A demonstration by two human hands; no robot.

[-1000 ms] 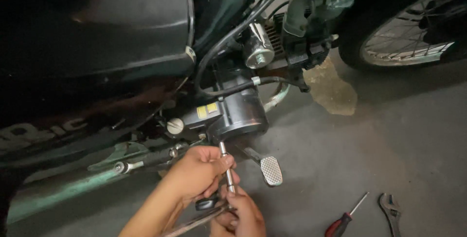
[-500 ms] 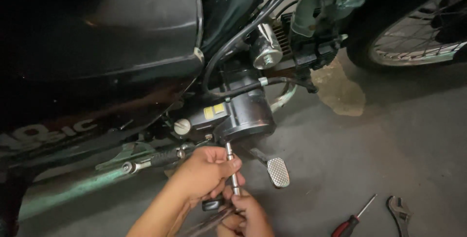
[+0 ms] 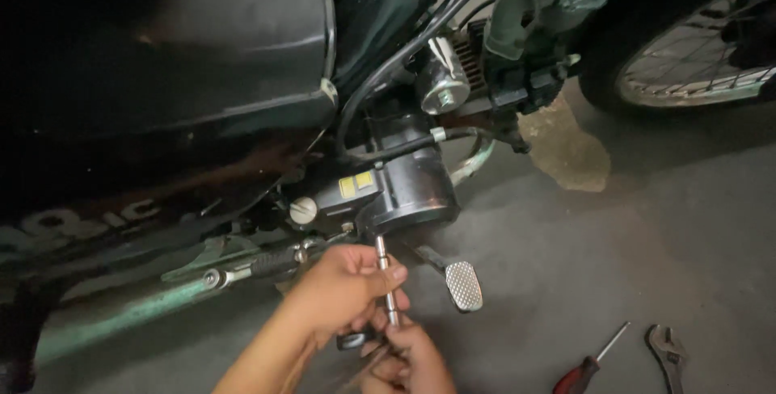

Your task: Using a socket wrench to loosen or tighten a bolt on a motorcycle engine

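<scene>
Below the black engine cover of the motorcycle, a slim metal extension bar stands nearly upright, its top end just under the cover's lower edge and its long axis running down toward the person. The left hand is nearer, its fingers curled around the middle of the bar. The right hand sits directly beneath, fingers closed about the lower end, beside the foot pedal.

- A slim, silvery metal extension bar is held nearly upright, its top end set just under the black engine cover.
- A dark ratchet handle is joined at its lower end, mostly hidden.
</scene>
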